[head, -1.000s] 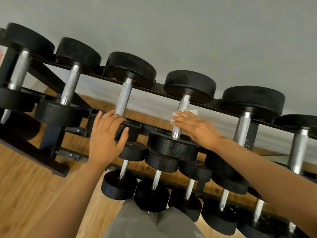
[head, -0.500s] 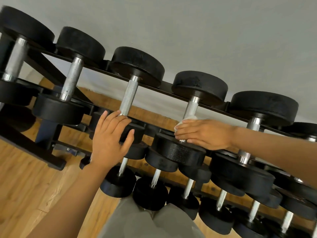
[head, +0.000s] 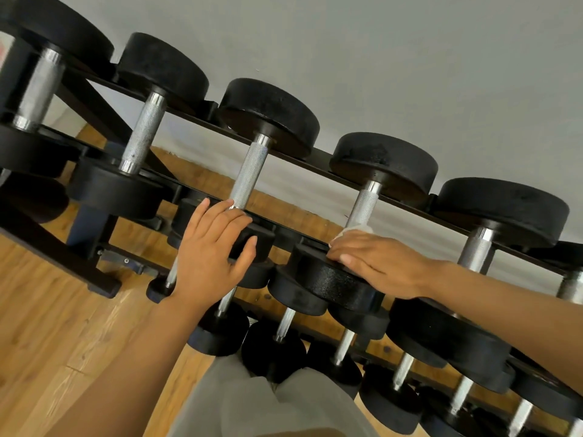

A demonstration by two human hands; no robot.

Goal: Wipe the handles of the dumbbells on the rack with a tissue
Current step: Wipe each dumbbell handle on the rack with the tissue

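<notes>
Grey wall behind rack [head: 318, 167]; right hand [head: 375, 263], clutching tissue [head: 356, 230], now lower on handle [head: 362, 206]; left hand [head: 211, 247] still spread flat.

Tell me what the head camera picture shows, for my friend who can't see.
A person's right hand presses a white tissue on a silver knurled dumbbell handle on a black metal rack. The left hand rests on the next black dumbbell's near weight.

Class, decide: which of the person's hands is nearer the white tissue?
Right. The right hand covers the tissue against a dumbbell handle; the left hand rests one dumbbell away.
</notes>
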